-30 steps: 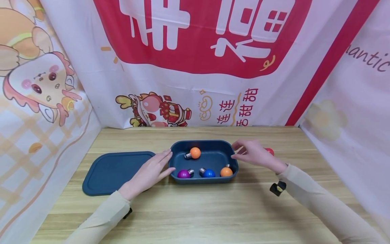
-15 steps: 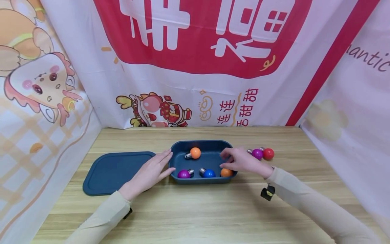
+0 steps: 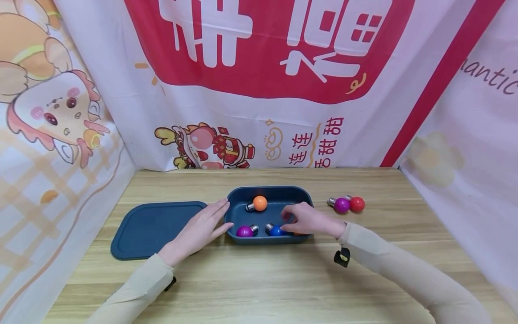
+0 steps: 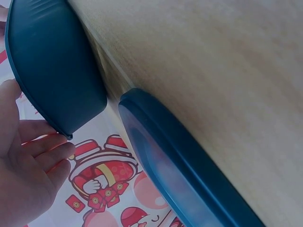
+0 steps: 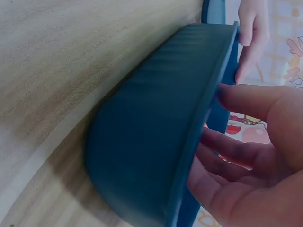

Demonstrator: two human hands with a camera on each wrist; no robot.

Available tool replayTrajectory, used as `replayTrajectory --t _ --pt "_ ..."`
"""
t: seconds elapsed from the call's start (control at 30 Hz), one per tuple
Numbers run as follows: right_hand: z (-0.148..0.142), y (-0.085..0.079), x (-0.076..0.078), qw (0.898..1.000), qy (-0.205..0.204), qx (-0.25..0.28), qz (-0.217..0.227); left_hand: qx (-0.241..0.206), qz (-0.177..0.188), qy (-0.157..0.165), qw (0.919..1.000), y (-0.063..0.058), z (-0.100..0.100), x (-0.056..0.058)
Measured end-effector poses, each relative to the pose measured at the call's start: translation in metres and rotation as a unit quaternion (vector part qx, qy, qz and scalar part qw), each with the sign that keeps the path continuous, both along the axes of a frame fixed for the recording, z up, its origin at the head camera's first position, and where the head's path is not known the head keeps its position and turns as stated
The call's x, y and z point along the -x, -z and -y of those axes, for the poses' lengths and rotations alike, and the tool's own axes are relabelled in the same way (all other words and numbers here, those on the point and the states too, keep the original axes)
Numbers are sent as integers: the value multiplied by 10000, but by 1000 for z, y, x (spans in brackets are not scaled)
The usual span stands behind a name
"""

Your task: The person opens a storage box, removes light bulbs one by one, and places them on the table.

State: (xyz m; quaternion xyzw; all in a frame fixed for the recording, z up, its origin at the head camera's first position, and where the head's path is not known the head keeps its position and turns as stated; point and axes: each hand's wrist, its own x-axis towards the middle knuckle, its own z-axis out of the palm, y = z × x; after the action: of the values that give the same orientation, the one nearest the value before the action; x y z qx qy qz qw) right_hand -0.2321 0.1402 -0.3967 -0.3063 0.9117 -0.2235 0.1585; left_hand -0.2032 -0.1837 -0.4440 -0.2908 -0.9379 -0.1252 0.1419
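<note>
Dark-blue box (image 3: 269, 241), mid-table, touched at its left end by the left hand (image 3: 197, 228): fingers laid nearly straight at the rim, no clamp seen. Right hand (image 3: 309, 219) held over the right half of the box, thumb and fingers curved but apart; contact with the blue bulb (image 3: 274, 231), which lies on the box floor by the front wall, can't be confirmed.

Risks: round globe could be squeezed out of an off-centre pinch and rolled into the purple bulb (image 3: 244, 231). Orange bulb (image 3: 298, 234), mostly covered by the right hand, could be knocked unseen. Box could be skewed if its right rim is caught by the wrist, since it seems only lightly braced.

Materials: box walls smooth, apparently plastic, corners rounded. Globes glossy, bases threaded, metallic. Flat lid (image 3: 154, 229) laid on wood-grain table (image 3: 259, 283).
</note>
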Motion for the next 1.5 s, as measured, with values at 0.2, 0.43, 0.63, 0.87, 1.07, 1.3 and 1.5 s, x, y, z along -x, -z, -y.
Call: replayTrajectory --t 0.2,0.43,0.63,0.87,1.07,1.3,1.5 --pt "6 4 2 9995 -165 -247 -64 -16 47 -6 10000 0 -1 0" --pt "14 3 5 9981 -341 -523 -1 -2 65 -1 10000 0 -1 1" --pt "19 5 7 9974 -286 -640 173 9 109 -4 9999 0 -1 1" --pt "19 6 8 9972 -303 -664 148 5 117 -12 9999 0 -1 2" --pt "17 7 8 9976 -402 -559 37 -25 163 -13 9999 -1 -2 1" --pt "11 6 8 9990 -288 -291 -173 12 211 -68 9998 0 -1 0" --pt "3 -1 7 9990 -164 -151 -388 -19 200 -86 9998 0 0 0"
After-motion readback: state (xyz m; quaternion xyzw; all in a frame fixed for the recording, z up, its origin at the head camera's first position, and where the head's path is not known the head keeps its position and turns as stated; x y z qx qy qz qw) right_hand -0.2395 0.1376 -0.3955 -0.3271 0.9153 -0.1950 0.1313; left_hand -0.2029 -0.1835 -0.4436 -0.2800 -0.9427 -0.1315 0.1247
